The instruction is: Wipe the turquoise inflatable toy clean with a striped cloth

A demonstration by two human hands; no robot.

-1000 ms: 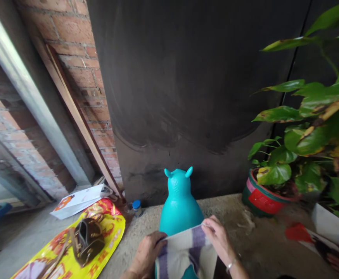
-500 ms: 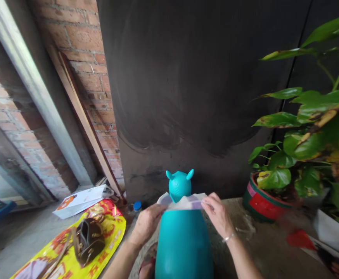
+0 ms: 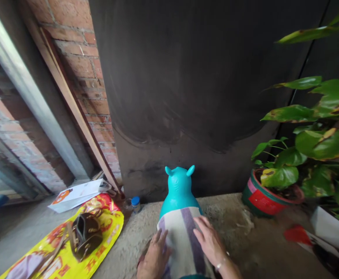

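Observation:
A turquoise inflatable animal toy (image 3: 179,188) stands on the concrete floor in front of me, its eared head facing the dark wall. A beige cloth with purple stripes (image 3: 181,236) lies draped over its back. My left hand (image 3: 154,257) rests flat on the cloth's left side with fingers spread. Laid flat on the cloth's right side is my right hand (image 3: 208,243), a bracelet at its wrist. Neither hand grips the cloth.
A potted leafy plant in a red and green pot (image 3: 264,193) stands at the right. At the left, a brown bag (image 3: 85,234) lies on a yellow printed sheet (image 3: 70,252), near a white envelope (image 3: 76,193) and a blue-capped jar (image 3: 135,204). Behind are a dark wall and brickwork.
Half a second ago both hands held the cloth up near the toy's neck. The cloth now lies spread over the toy's back, and both hands press flat on it.

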